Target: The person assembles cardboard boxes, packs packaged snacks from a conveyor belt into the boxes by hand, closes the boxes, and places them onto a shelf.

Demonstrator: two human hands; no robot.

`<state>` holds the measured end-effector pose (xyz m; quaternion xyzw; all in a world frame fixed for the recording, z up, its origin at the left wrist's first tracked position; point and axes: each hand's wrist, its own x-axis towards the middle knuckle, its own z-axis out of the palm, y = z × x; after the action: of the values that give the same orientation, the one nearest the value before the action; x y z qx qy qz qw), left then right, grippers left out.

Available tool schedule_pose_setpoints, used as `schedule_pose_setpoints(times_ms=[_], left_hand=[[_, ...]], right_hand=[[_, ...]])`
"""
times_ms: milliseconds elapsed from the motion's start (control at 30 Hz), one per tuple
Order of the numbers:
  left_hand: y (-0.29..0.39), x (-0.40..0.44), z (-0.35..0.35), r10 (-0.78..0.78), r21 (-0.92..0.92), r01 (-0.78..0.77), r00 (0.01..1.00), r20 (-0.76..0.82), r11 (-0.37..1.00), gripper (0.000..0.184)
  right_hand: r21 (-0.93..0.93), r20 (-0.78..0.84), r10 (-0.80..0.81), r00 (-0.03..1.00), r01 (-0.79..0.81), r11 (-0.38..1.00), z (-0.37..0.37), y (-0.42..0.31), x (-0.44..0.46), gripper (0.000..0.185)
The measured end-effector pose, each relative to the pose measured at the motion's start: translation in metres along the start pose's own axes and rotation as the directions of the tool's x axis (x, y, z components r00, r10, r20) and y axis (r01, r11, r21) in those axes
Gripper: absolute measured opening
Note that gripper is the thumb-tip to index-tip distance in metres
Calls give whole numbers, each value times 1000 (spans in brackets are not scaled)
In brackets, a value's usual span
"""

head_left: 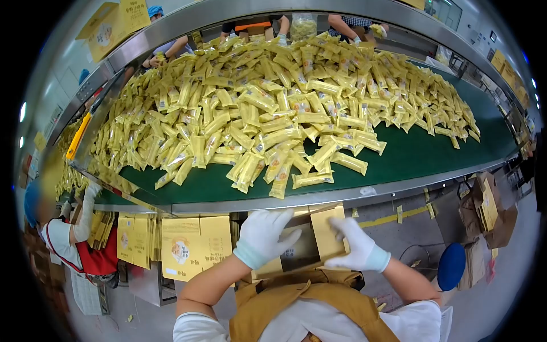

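Note:
Below the belt's front edge, an open yellow carton point(300, 249) is held between my two white-gloved hands. My left hand point(265, 236) is at its left side, thumb over the opening and fingers along the back edge. At the right side, my right hand point(358, 245) grips the carton by a flap. The carton's dark interior shows no packets in the visible part. Beyond it, a large heap of yellow wrapped packets point(259, 100) covers much of the green conveyor belt point(421, 159), some lying close to the near metal edge.
Flattened yellow cartons point(196, 245) stand left of my hands. A co-worker in a red apron point(105, 251) stands further left; other workers' arms reach in across the belt. A blue round stool point(451, 266) and brown bags point(487, 208) are at the right.

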<state>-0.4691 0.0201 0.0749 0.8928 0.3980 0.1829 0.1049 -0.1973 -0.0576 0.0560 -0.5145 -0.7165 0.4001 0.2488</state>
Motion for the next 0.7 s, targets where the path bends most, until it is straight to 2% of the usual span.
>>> schedule_pose_setpoints(times_ms=[33,133,167,267,300,400,433,500,533,600,633,667,700], left_hand=[[-2,2,-4,73,-29,-73,997,-2,997,47],[11,4,-12,85,-127,-59,975,206,990,51],[7,-4,1,141,-157,-108,966,219,982,76],[27,-23,18,28,243,-114,943,332,963,98],[28,-21,19,-14,236,-98,902,432,967,112],[25,-19,17,36,171,-121,902,430,978,113],[26,-19,13,34,162,-112,907,419,981,113],[23,-18,-3,26,143,-89,920,392,986,112],[17,-18,-6,-26,57,10,956,292,998,111],[2,-22,-12,-169,-140,183,980,108,973,110],[-8,-18,-16,-199,-295,204,979,46,933,108],[-15,-20,-5,-201,-611,179,979,34,771,107],[-25,-21,14,-203,-849,123,979,19,514,106]], right_hand=[[-43,-147,-2,989,-4,999,8,3,-1,110],[-257,-401,-53,915,-56,965,37,30,2,111],[-148,-415,37,909,-108,983,49,41,5,111],[310,-306,249,919,-151,939,65,43,15,110],[340,-268,254,929,-156,928,62,38,16,109],[341,-214,175,961,-95,935,62,61,14,94],[557,-208,223,952,-72,827,57,67,12,87],[878,-156,306,939,-10,478,43,79,10,77],[876,-206,385,900,-6,483,40,97,9,73],[659,-450,398,800,-4,752,40,112,0,70],[619,-444,369,817,-18,785,44,118,-1,68],[577,-439,336,833,-26,816,48,125,0,67],[533,-433,305,849,-31,845,55,135,0,66]])
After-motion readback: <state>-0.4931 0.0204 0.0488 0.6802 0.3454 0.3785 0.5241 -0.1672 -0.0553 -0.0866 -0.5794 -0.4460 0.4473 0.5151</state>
